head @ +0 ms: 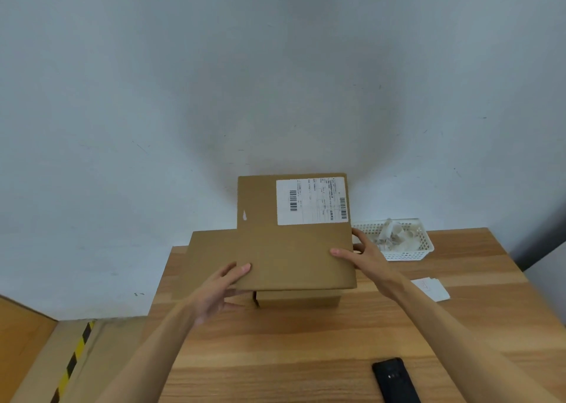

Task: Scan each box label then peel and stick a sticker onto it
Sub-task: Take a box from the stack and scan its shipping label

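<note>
A flat brown cardboard box (291, 249) is held up above the wooden table (306, 341), its top face toward me. A white shipping label (311, 201) with barcodes is stuck in its far right corner, and a small white scrap (244, 215) marks its left side. My left hand (220, 286) grips the box's near left edge, thumb on top. My right hand (361, 254) grips the right edge, thumb on top. Under the held box lies another brown box (298, 299), and a third one (211, 261) sits to the left behind it.
A black handheld device (395, 381) lies near the table's front right. A white plastic basket (398, 238) with crumpled paper stands at the back right. White sticker sheets (430, 289) lie at the right edge. A wall rises close behind, and black-yellow tape (73, 359) marks the floor on the left.
</note>
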